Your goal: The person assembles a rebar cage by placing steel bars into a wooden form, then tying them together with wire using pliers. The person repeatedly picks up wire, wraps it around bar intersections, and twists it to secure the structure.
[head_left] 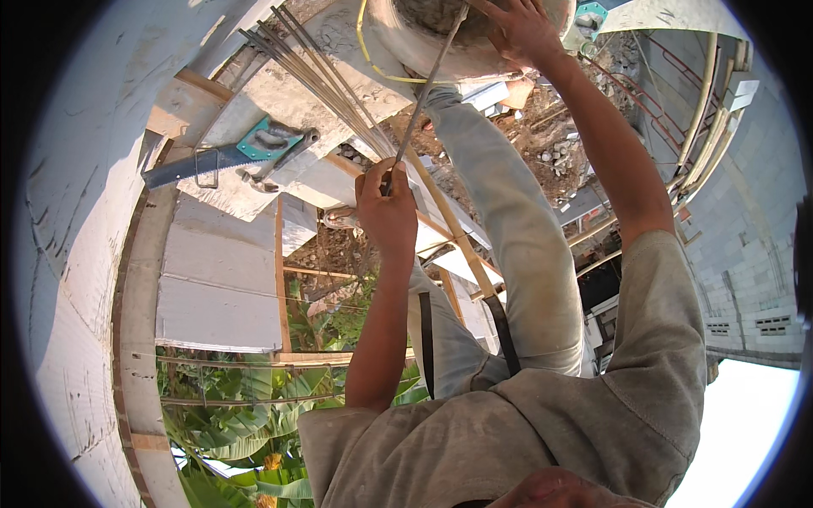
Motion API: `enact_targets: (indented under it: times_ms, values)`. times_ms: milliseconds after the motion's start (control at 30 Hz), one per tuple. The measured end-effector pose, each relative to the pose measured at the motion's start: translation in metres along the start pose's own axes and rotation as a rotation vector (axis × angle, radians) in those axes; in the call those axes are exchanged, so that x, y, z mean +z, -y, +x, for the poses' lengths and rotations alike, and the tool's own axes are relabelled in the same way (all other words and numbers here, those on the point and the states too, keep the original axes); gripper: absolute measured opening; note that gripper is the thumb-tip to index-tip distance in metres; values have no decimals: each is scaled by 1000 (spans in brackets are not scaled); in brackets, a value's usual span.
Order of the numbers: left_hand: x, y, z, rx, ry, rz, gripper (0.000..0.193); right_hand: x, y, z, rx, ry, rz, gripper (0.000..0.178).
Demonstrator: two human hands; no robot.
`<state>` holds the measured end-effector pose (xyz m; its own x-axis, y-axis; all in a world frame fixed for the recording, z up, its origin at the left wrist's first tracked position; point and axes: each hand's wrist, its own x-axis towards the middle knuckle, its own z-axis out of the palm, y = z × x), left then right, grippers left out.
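My left hand is closed around the lower end of a thin metal rod. The rod slants up and to the right, its far end passing the rim of a round, grey-crusted basin. My right hand lies over the basin's right side with its fingers spread; the upper fingertips run out of the picture, close to the rod's far end. Left of the rod, several similar rods lie in a loose bundle. A handsaw with a teal handle rests on a board beside a hammer.
A yellow cord curves beside the basin. Another teal handle shows at the upper right. Wooden strips and pale panels frame gaps over rubble and green plants. A block wall stands at the right.
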<state>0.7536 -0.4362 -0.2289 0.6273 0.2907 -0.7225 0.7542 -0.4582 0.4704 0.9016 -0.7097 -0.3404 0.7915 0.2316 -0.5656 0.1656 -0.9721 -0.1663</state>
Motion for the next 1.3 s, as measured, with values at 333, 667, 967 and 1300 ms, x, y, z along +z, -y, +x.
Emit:
enact_targets:
  times_ms: [333, 667, 967, 1300]
  values:
    - [7, 11, -2, -121, 64, 18, 19, 39, -10, -46, -135, -200, 177, 81]
    - [13, 28, -1, -7, 67, 41, 15, 9, 27, -39, -30, -364, -210, 70]
    - [-17, 23, -41, 50, -11, -115, 15, -26, 68, -132, 122, -336, 92, 73]
    - [-177, 82, -169, 65, -204, -562, 15, -33, 333, -201, 25, -254, 1125, 59]
